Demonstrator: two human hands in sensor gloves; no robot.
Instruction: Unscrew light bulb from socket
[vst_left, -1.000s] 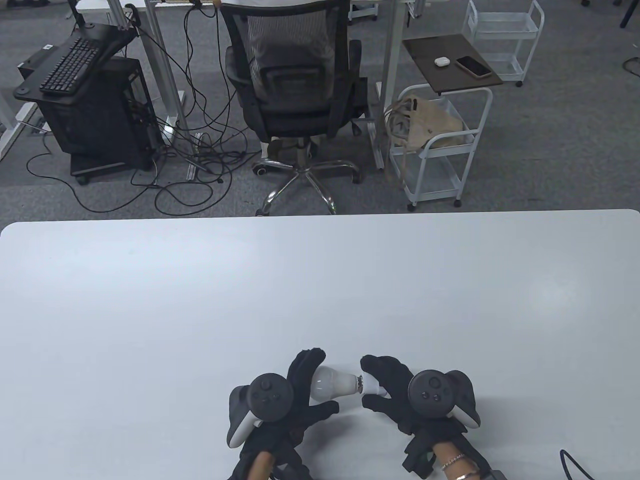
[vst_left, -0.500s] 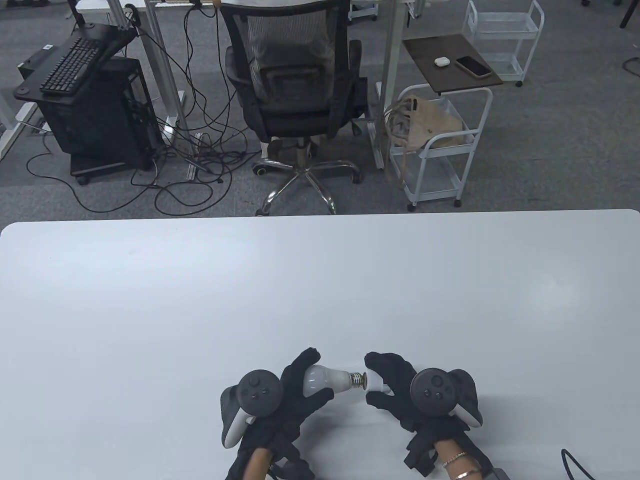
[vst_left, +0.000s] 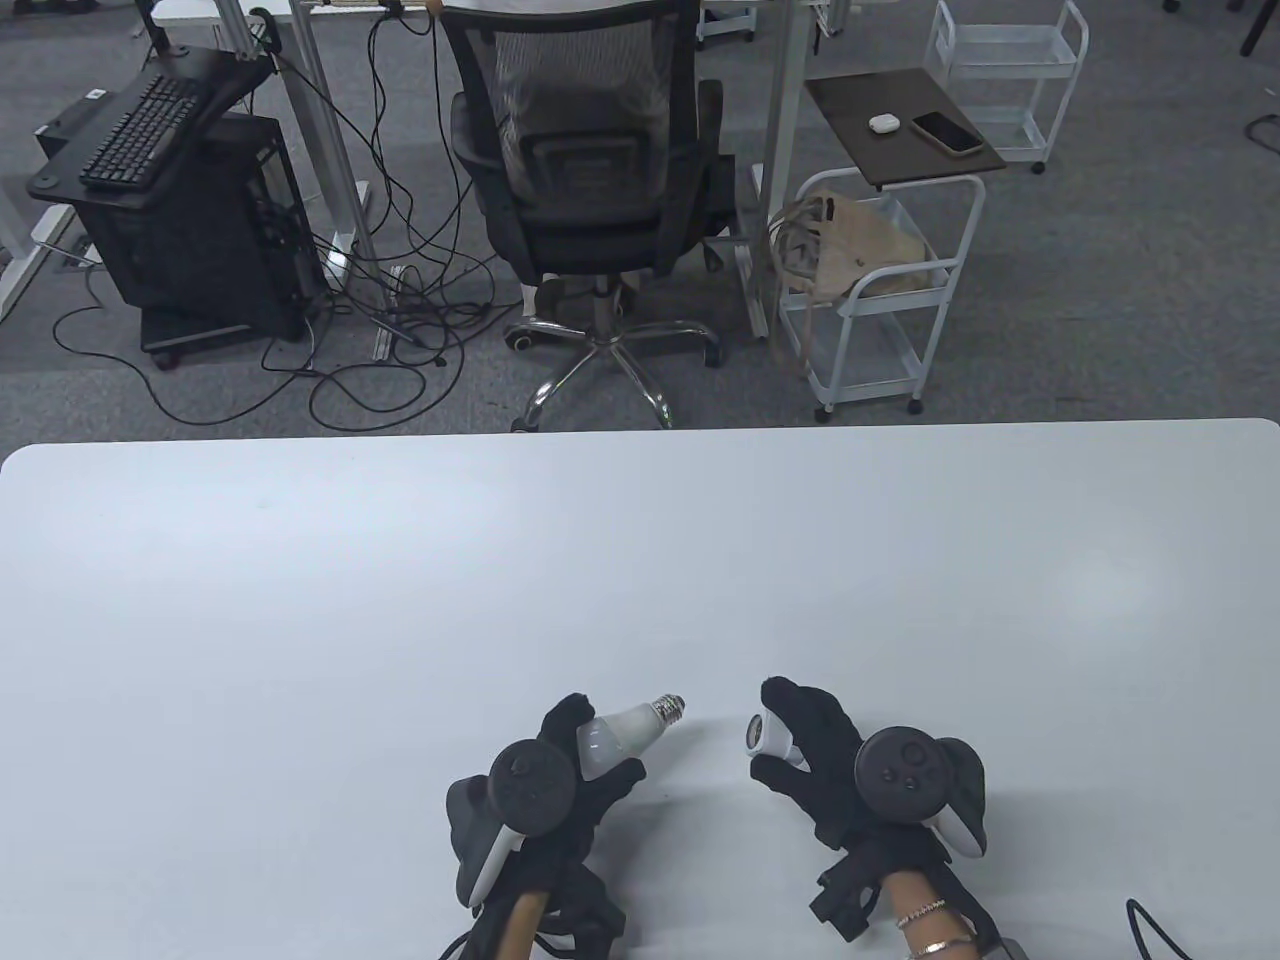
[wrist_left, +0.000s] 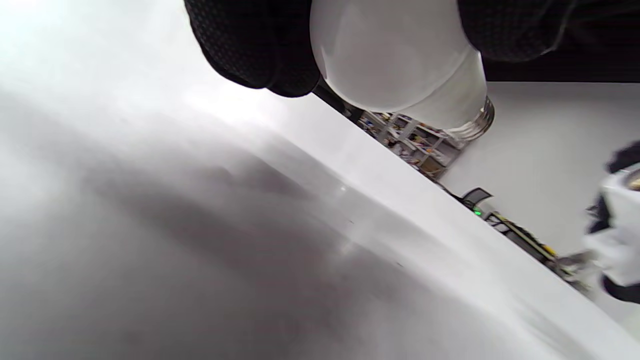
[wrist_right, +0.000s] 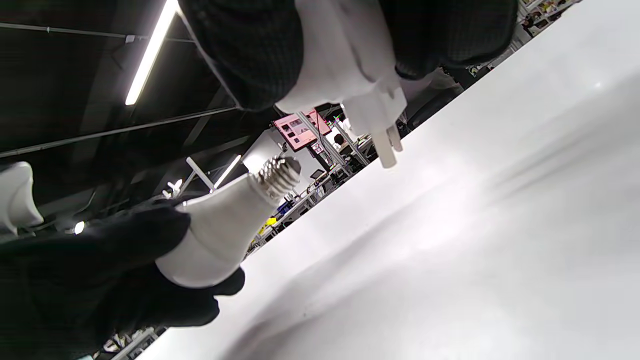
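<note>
Bulb of frosted white glass with a silver threaded base sits gripped in the left hand, threads bare, held well apart from the small white plastic socket clasped in the right hand, likely to show separation.

One white table with two gloved hands over it: the left hand and the right hand. Two trackers, one on each hand. One bulb and one socket. Beyond the table: one office chair, one keyboard, two white wire carts, one phone, one earbud case, one beige bag.
</note>
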